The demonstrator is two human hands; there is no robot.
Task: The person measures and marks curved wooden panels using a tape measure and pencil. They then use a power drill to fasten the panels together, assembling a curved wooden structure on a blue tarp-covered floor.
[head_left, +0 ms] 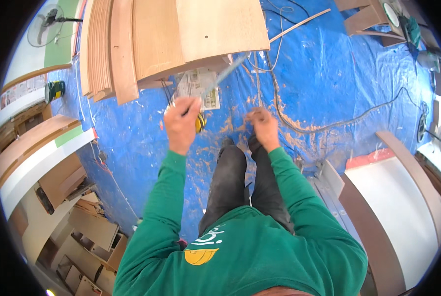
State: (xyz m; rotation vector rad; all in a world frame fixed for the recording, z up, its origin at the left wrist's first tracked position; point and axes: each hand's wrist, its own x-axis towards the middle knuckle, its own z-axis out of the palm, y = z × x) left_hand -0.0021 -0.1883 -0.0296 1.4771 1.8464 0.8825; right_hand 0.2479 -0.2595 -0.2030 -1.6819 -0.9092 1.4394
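My left hand [181, 126] is closed in front of me. At its inner edge shows a yellow and black tape measure [200, 123], partly hidden behind the palm. From the fingers a thin pale strip [223, 77], smeared by motion, slants up to the right toward the curved wooden panels. My right hand [265, 127] is raised above the blue sheet with its fingers curled together; what they hold, if anything, is too small to make out. Nearest ahead is a stack of curved plywood panels [158, 34], its near edge just beyond my left hand.
Blue plastic sheeting [329, 89] covers the floor, scattered with wood shavings [292, 123]. A dark cable [324, 129] snakes across the right. Newspaper [198, 85] lies beneath the panels. Curved cabinet parts stand left and right [395, 197]; a fan [47, 22] is far left.
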